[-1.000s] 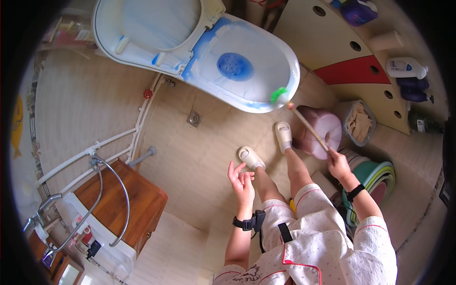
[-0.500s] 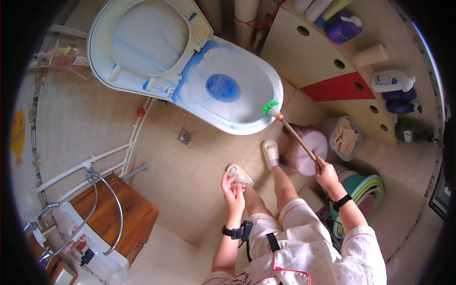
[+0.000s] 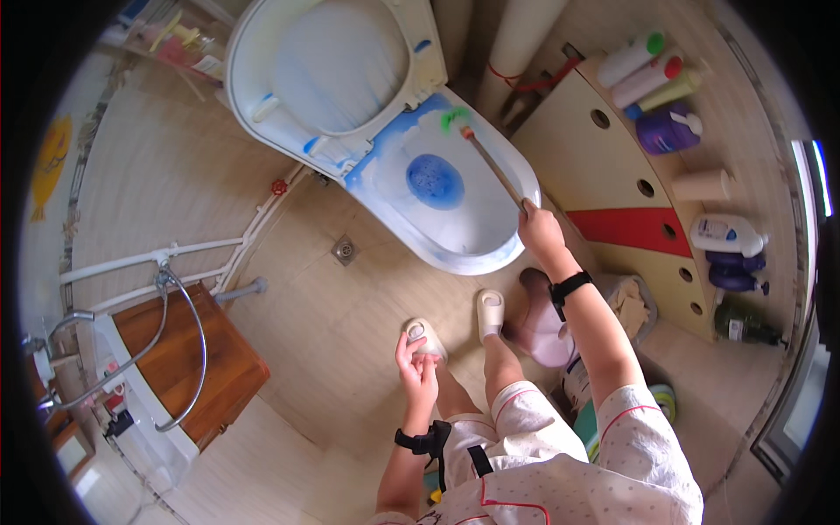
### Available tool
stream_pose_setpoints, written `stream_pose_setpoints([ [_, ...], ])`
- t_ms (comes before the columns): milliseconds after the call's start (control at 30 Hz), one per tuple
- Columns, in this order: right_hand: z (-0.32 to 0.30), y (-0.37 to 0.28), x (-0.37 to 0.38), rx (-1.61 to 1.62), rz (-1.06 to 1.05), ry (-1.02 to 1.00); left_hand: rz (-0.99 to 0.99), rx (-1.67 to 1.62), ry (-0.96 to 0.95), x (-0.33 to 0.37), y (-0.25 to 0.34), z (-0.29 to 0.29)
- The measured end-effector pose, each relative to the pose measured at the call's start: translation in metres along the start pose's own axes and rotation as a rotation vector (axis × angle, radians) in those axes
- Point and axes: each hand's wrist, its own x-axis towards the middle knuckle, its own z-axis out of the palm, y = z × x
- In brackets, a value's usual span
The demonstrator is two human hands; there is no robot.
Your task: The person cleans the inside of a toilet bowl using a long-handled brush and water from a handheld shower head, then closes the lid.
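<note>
My right hand [image 3: 542, 229] is wrapped round the handle of a toilet brush [image 3: 497, 166]. Its green bristles, slightly blurred, are over the far right part of the toilet bowl [image 3: 477, 219], close to the hinge side. Blue liquid streaks the bowl's back edge and colours the water [image 3: 435, 182] in the drain hole. The raised lid and seat [image 3: 341, 74] carry blue smears too. Held in front of my body, above a slipper [image 3: 426, 339], my left hand [image 3: 418, 372] has loosely bent fingers, apart, with nothing seen in them.
On the right stands a cabinet [image 3: 582, 144] topped with several bottles, beside a waste bin [image 3: 637, 306] and a pink stool [image 3: 538, 328]. A wooden vanity [image 3: 188, 350] with a shower hose [image 3: 203, 350] is at left. White pipes [image 3: 210, 251] line the left wall; a floor drain [image 3: 345, 250] lies mid-floor.
My right hand has reached forward, carrying the brush from the bowl's front rim to its far right part. My left hand stays nearly as it was. The whole view has shifted slightly.
</note>
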Motion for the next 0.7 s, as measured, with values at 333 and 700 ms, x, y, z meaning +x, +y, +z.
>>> stream_pose_setpoints([
  [333, 0.045, -0.079, 0.044, 0.296, 0.071, 0.013, -0.077, -0.033, 0.174, 0.007, 0.029, 0.004],
  [700, 0.011, -0.047, 0.028, 0.372, -0.116, -0.049, 0.038, -0.075, 0.157, 0.043, 0.062, 0.001],
])
